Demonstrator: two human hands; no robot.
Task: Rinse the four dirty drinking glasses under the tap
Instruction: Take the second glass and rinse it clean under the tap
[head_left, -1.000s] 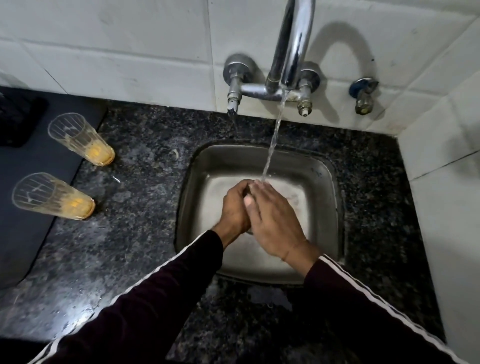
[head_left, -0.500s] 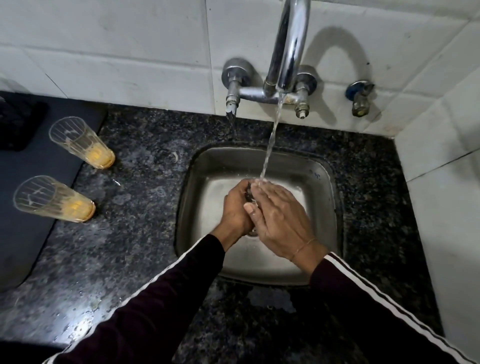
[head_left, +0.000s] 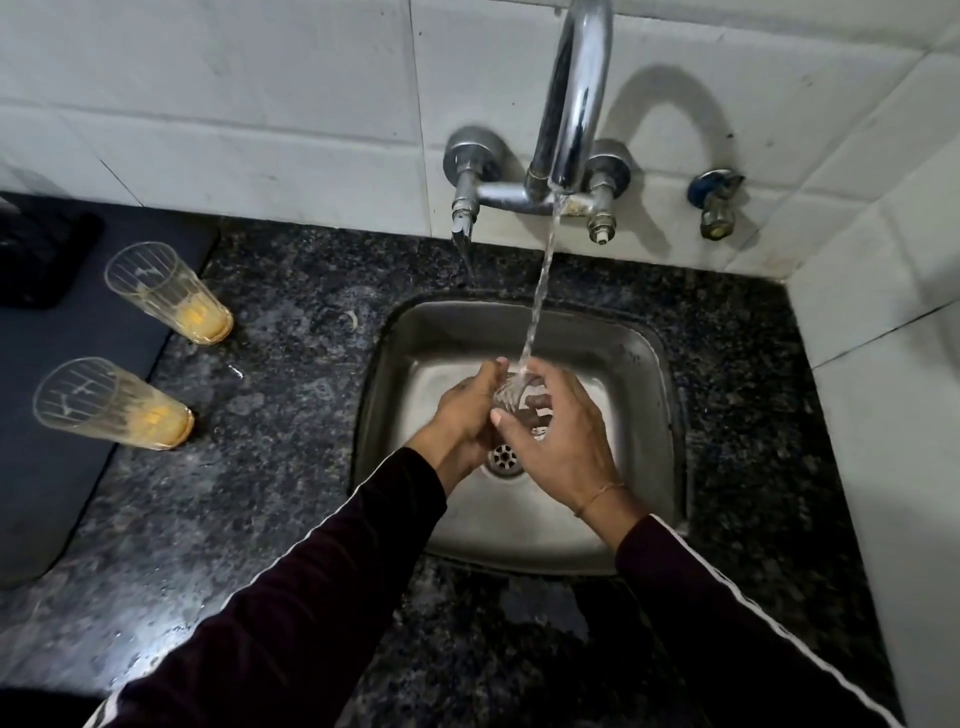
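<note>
Catching tap water, clear ribbed glass (head_left: 511, 397) — rim up, both hands' grip

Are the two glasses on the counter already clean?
No, both glasses on the counter still hold orange residue at the bottom.

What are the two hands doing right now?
Left hand: closed around the glass under the tap's stream.
Right hand: also gripping that glass, fingers curled round it.

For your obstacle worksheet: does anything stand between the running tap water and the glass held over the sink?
Nothing visible does. The water stream falls clear from the chrome tap spout onto the clear drinking glass, held between the left hand and right hand above the steel sink.
</note>
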